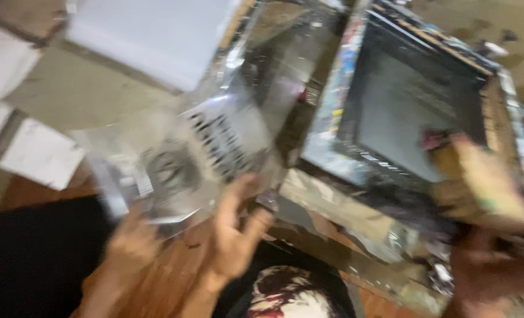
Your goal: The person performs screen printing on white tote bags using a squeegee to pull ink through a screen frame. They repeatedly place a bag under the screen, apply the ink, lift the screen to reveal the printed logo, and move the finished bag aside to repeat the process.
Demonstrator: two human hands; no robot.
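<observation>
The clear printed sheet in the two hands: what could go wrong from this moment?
The clear printed sheet is held only at its lower edge by the left hand and right hand, so it might bend or slip. It hangs close to the taped edge of the screen frame, so it could possibly catch there. Another person's hand works nearby and may bump it.

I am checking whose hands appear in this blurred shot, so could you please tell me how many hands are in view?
3: one hand at lower left under the clear printed sheet, one at centre beside that sheet, one at lower right below the framed screen. Blur may hide others.
</observation>
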